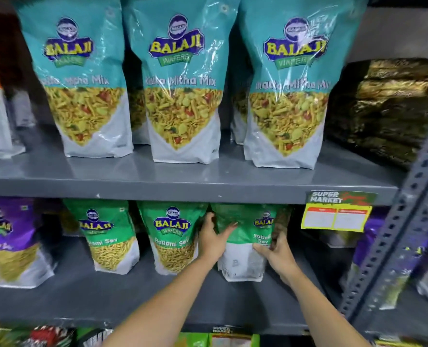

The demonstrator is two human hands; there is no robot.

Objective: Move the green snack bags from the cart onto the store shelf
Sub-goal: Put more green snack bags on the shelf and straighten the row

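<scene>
Three green snack bags stand in a row on the lower grey shelf (87,291). The left one (107,236) and the middle one (172,236) face front. The right green bag (245,236) is turned partly sideways, its white lower part showing. My left hand (214,237) presses on its left side, fingers spread over the green top. My right hand (274,249) grips its lower right edge. The bag's base rests on the shelf. The cart is out of view.
Three teal snack bags (180,78) stand on the upper shelf (157,186), dark packets (388,108) to their right. Purple bags (7,241) stand at the left and far right. A perforated grey upright (393,236) and a yellow price tag (335,216) are on the right.
</scene>
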